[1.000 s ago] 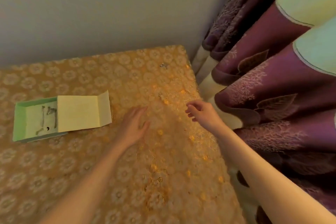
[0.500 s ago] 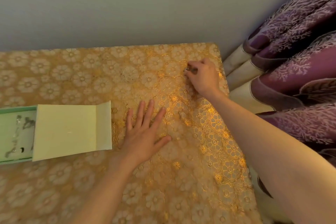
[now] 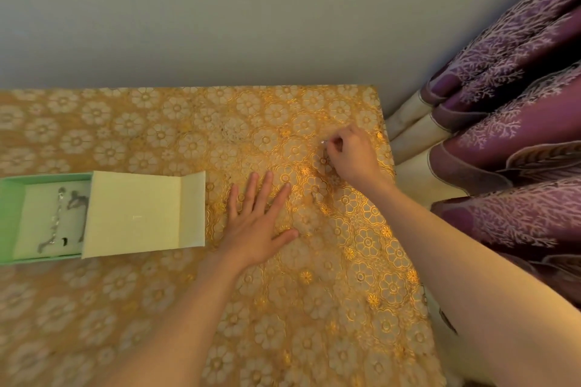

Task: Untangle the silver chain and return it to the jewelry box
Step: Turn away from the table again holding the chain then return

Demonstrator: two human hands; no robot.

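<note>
My right hand [image 3: 353, 155] is at the table's far right corner, its fingertips pinching a small silver chain [image 3: 323, 143], of which only a glint shows. My left hand [image 3: 257, 223] lies flat with fingers spread on the gold floral tablecloth [image 3: 314, 308], just right of the jewelry box. The jewelry box [image 3: 12, 217] is pale green, open at the left edge, with its cream lid [image 3: 138, 214] folded out to the right. Some silver jewelry [image 3: 59, 217] lies inside the box.
A grey wall [image 3: 220, 19] runs behind the table. Purple patterned curtains [image 3: 509, 135] hang close beside the table's right edge. The tablecloth's far right corner [image 3: 374, 94] is near my right hand.
My right hand reached to the far right corner and closed its fingertips on the chain. My left hand settled flat beside the box. The view tilted down and closer.
</note>
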